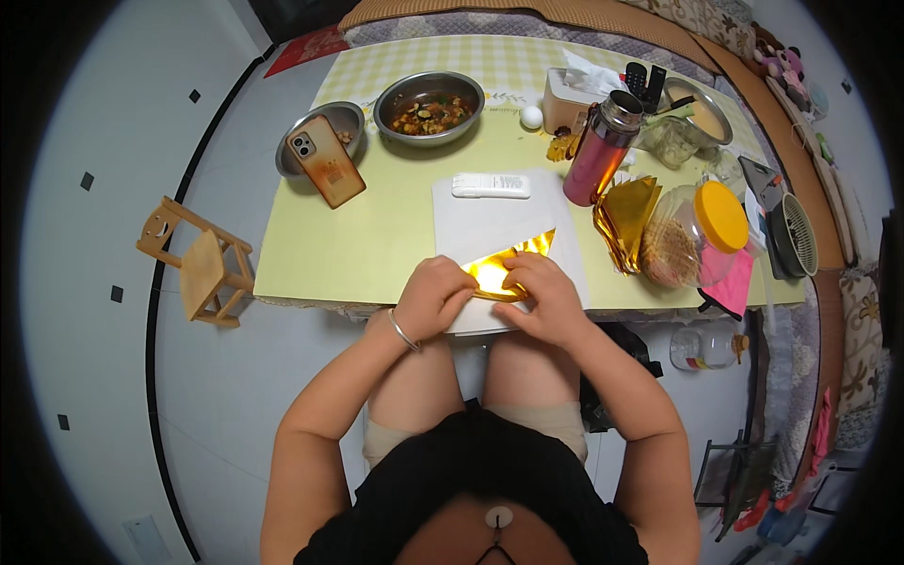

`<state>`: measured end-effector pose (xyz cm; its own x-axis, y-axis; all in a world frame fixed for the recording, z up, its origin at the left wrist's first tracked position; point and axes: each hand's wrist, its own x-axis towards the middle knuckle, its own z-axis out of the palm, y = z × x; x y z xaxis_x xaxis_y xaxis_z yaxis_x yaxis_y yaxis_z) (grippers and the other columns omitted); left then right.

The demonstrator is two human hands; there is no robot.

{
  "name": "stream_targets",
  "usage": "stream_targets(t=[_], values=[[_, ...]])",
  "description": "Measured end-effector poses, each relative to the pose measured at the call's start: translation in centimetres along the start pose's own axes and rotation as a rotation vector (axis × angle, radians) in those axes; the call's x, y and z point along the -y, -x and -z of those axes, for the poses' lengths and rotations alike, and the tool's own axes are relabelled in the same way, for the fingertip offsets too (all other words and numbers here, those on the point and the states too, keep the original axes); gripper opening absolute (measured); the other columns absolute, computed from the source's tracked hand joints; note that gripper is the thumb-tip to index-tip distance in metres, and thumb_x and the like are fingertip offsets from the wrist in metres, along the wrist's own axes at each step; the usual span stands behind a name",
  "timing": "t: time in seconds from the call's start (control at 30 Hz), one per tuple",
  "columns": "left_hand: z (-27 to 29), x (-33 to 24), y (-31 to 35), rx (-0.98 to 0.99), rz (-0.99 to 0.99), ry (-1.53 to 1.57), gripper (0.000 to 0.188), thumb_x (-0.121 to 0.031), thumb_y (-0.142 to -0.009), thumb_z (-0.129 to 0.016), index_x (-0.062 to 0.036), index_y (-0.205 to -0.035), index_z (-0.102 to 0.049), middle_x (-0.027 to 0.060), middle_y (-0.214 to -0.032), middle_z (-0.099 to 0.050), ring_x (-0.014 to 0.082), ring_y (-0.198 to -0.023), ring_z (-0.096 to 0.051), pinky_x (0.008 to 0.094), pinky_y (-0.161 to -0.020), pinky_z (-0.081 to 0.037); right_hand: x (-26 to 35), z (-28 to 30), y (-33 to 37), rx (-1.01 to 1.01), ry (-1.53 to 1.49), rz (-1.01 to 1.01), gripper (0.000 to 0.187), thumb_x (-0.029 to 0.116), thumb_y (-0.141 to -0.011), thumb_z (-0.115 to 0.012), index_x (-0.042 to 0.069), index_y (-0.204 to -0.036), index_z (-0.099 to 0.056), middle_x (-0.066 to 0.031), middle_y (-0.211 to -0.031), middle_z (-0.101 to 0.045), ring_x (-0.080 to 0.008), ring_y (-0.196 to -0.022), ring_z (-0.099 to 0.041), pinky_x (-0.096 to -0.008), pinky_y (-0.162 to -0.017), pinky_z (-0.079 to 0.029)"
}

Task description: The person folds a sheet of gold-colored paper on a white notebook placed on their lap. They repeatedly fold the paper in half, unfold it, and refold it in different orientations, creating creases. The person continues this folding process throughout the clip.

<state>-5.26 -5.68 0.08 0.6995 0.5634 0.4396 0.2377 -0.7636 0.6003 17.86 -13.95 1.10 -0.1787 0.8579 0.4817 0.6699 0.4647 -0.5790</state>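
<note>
A sheet of shiny gold foil paper [492, 273], partly folded with a pointed corner toward the upper right, lies on a white sheet [457, 226] at the table's near edge. Its left end is pinched by the curled fingers of my left hand [433, 297], which has a silver bangle at the wrist. My right hand [548, 297] grips the foil from the right, fingers bent over it and thumb at the lower edge. Beyond them, a long white plastic item [490, 185] rests on the white sheet. Folded gold foil pieces [625, 221] stand in a stack to the right.
On the table are a phone [327, 162] leaning on a metal bowl [350, 118], a bowl of food [429, 108], a thermos [603, 151], a tissue box [567, 102] and a yellow-lidded jar [692, 231]. A small wooden chair [202, 264] stands left; a plastic bottle [704, 347] is below right.
</note>
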Motion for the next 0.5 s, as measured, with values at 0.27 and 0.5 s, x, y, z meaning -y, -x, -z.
stream_targets(t=[0.27,0.5], values=[[-1.3,1.2,0.3,-0.224,0.259,0.017,0.032,-0.011,-0.082,-0.074,-0.0019,-0.112,-0.068,0.0048,-0.082,-0.067,0.0285,-0.093,-0.061,0.0432,-0.088,-0.044,0.4,-3.3,0.3,-0.182,0.098,-0.186,0.018,0.011,-0.076,-0.079,0.003,-0.072,-0.064,-0.0156,-0.109,-0.067,-0.0349,-0.105,-0.062,-0.0429,-0.090,-0.051],[-2.4,0.7,-0.6,-0.241,0.269,-0.142,0.035,-0.012,-0.082,-0.075,-0.0031,-0.114,-0.068,0.0037,-0.081,-0.065,0.0279,-0.095,-0.058,0.0432,-0.091,-0.041,0.7,-3.0,0.2,-0.186,0.101,-0.168,0.016,0.007,-0.076,-0.076,0.003,-0.070,-0.061,-0.0163,-0.109,-0.067,-0.0358,-0.103,-0.062,-0.0428,-0.090,-0.052]])
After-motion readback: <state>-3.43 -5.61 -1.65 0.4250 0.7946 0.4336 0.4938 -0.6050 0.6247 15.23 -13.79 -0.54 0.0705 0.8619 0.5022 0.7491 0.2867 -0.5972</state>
